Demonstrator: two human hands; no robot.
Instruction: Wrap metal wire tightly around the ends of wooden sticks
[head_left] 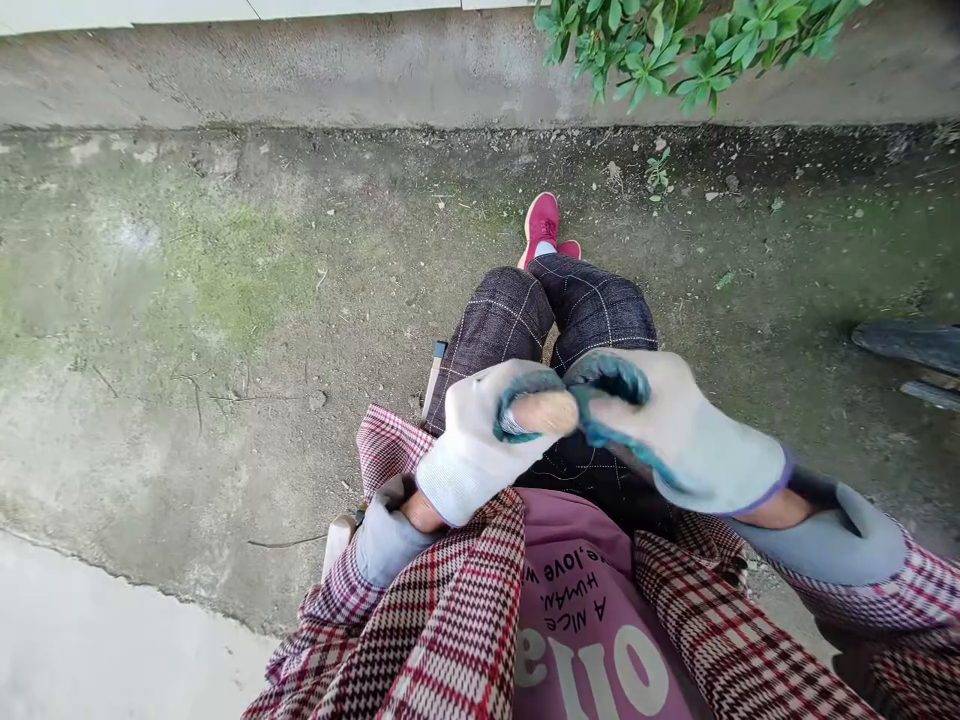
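My left hand (pixel 491 425) and my right hand (pixel 660 415) meet above my lap, knuckles close together. Both wear white gloves with teal-coated fingers, and bare thumb skin shows on each. The fingers of the left hand curl inward, the thumb pressed over them. Those of the right are bent too, pinched against the thumb beside the left fingertips. Whatever lies between the fingers, if anything, is hidden, and motion blurs the spot where the hands touch. Directly under them are my dark checked trousers (pixel 499 315).
A concrete wall (pixel 300 75) runs along the far side, with a leafy shrub (pixel 675 45) overhanging it. Bare ground with moss surrounds my red shoes (pixel 541 220). A dark object (pixel 911 345) stands at the right edge. Part of a seat frame (pixel 433 378) shows by my left leg.
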